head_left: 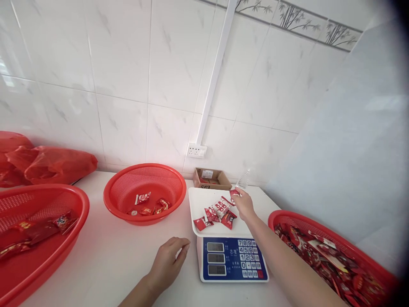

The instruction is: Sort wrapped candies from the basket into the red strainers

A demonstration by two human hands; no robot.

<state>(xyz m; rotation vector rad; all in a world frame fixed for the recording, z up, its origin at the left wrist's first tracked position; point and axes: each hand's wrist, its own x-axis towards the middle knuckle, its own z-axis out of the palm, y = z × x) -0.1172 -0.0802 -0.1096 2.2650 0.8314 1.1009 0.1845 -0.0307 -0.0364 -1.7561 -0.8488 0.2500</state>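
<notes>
My right hand (245, 205) is at the far right corner of the scale's white pan (200, 197), its fingers closed on a small red packet (234, 196). Several red and white wrapped packets (220, 207) lie in a loose heap on the pan. Below the pan, the scale's blue panel (234, 259) has displays and number keys. Just left of the scale, my left hand (168, 260) hovers over the white table, thumb and fingertips drawn together with nothing visible in them.
A red basket (111, 200) at the back holds several packets; another red basket (83, 209) stands at left. At right, a red basket (289, 214) is full of packets. Behind the scale are a cardboard box (226, 184) and clear plastic (244, 179). Red bags (60, 164) lie back left.
</notes>
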